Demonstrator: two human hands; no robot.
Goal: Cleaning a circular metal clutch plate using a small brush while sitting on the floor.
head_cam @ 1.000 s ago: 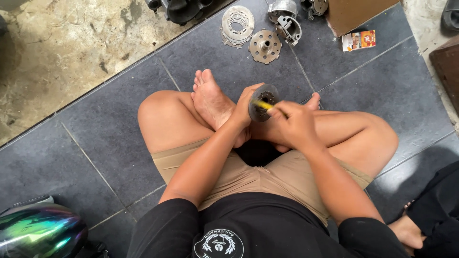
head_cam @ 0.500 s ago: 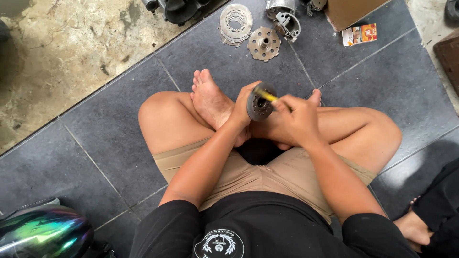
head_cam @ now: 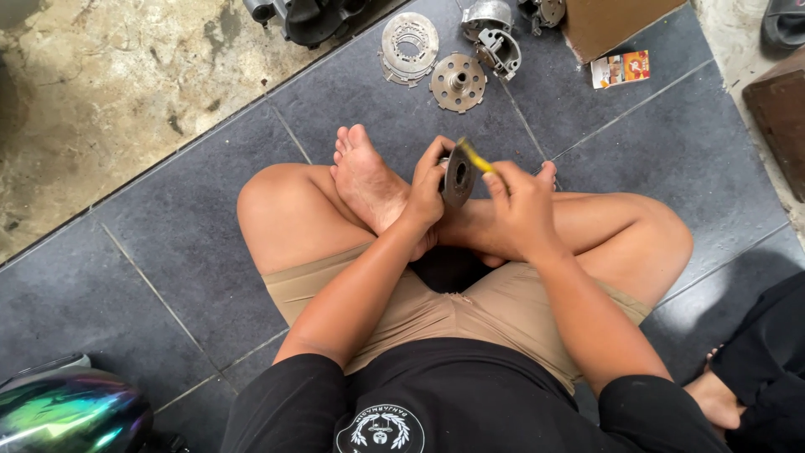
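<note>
I sit cross-legged on grey floor tiles. My left hand [head_cam: 426,191] holds a dark round metal disc [head_cam: 458,176] on edge above my crossed feet. My right hand [head_cam: 520,205] grips a thin yellow-handled tool [head_cam: 475,156], and its tip rests against the face of the disc. The tool's far end is blurred. Both hands are close together over my ankles.
On the tiles ahead lie a toothed ring plate [head_cam: 408,46], a round hub plate [head_cam: 458,82] and a metal housing [head_cam: 495,38]. A dark engine part [head_cam: 306,15] and a small printed box [head_cam: 620,69] sit near a cardboard box [head_cam: 616,21]. An iridescent helmet [head_cam: 71,415] is bottom left. Another person's foot [head_cam: 717,398] is bottom right.
The yellow tool has shifted slightly across the disc's face, and my right hand has moved a little with it. My left hand still holds the disc in the same spot.
</note>
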